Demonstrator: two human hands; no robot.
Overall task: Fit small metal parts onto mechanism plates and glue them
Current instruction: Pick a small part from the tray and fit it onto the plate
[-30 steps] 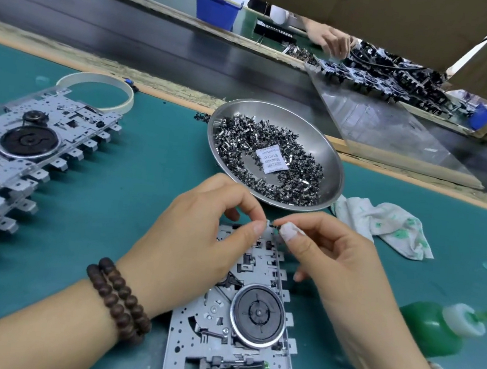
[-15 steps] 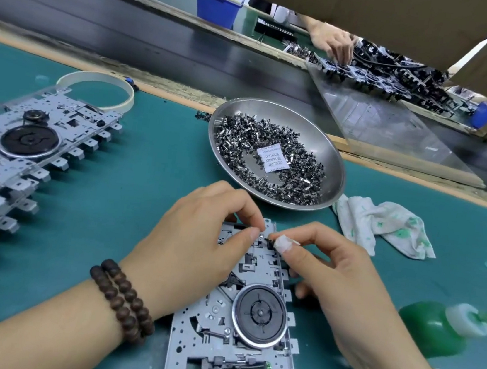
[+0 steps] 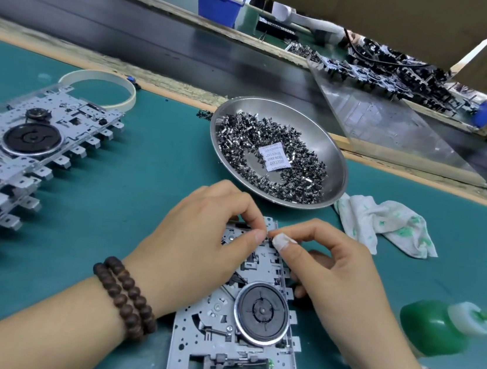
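Observation:
A grey mechanism plate [image 3: 212,330] with a black round wheel lies flat on the green mat in front of me. My left hand [image 3: 198,246] rests on the plate's upper left part, thumb and curled fingers pinching at its top edge. My right hand [image 3: 326,271], its thumb tip taped white, pinches at the same spot from the right. The small metal part between the fingertips is hidden. A steel bowl [image 3: 329,146] behind the hands holds several small dark metal parts and a white paper slip. A green glue bottle [image 3: 430,330] lies on its side at the right.
A row of overlapping mechanism plates [image 3: 18,156] runs along the left side, with a white tape ring [image 3: 102,78] behind it. A stained white cloth [image 3: 384,226] lies right of the bowl. A dark conveyor [image 3: 132,32] runs behind the mat, with more assemblies and a blue bin beyond.
Both hands have come down from just above the plate onto its top edge, fingertips still pinched together. The other person's hand at the far bench has gone from view.

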